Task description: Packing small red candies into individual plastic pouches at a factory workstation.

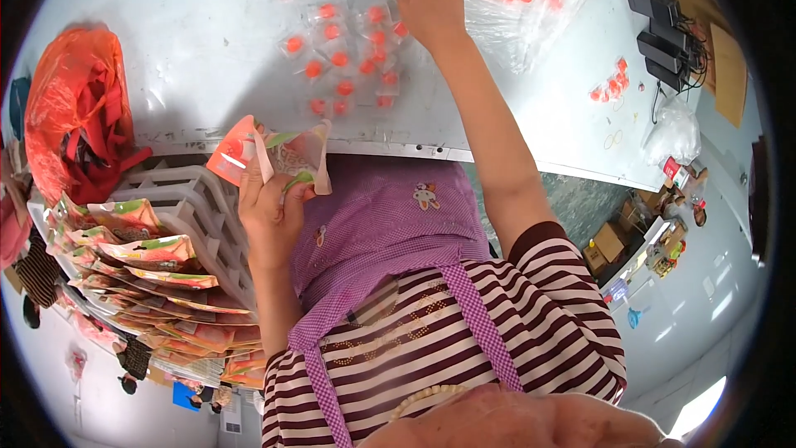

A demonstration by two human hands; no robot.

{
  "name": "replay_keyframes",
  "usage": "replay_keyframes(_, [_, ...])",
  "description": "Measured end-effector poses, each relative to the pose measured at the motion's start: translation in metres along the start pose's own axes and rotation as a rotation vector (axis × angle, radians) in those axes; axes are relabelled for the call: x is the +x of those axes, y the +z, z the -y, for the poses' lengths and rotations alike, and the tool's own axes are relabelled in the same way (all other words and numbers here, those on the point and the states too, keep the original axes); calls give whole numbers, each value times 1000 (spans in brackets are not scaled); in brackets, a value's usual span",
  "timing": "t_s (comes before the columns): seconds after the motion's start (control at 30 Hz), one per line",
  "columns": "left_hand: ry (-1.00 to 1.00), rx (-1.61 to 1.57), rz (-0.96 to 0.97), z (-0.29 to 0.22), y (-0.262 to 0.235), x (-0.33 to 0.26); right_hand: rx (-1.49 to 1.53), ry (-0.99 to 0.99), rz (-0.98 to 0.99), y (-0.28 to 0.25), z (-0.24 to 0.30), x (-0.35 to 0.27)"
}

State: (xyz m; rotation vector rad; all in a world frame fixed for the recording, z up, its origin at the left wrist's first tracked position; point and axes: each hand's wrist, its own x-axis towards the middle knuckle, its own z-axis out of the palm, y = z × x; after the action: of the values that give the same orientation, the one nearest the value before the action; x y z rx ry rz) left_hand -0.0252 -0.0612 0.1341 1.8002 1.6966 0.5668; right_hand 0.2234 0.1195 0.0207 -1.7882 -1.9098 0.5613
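My left hand is closed on a printed orange-red pouch at the table's near edge. The pouch's mouth gapes, and its pale inside faces up. My right hand reaches to the far part of the table, thumb held apart from the fingers, whose tips run to the picture's upper edge. No object shows in its grasp. Just left of it lie several small clear packets, each with a round orange-red piece inside. Beside its other side rests a large clear plastic bag full of similar orange-red pieces.
White plastic crates stand at my left, with many printed pouches stacked in rows. A red plastic bag sits on the table's left end. More packets and black power adapters lie at the right. Cardboard boxes stand beyond.
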Motion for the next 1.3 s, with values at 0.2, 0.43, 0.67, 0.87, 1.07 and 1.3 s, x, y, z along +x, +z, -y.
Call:
replay_keyframes(0.2, [26, 1, -39, -3, -2, -2, -50, -102, 85, 14, -12, -12])
replay_keyframes(0.43, [0, 6, -33, -4, -5, -1, -93, -298, 277, -17, 4, -53])
replay_keyframes(0.67, [-16, 28, -8, -1, -9, -6, -102, -512, 444, -20, 8, -73])
replay_keyframes(0.87, [-56, 34, 7, -1, -8, -6, -212, -760, 444, -3, 5, -80])
replay_keyframes(1.07, [-1, 28, -23, 0, -7, -1, -212, -613, 403, 6, 14, -51])
replay_keyframes(1.3, [69, 181, 5, -10, -12, 33, -206, -778, 128, 27, 6, -54])
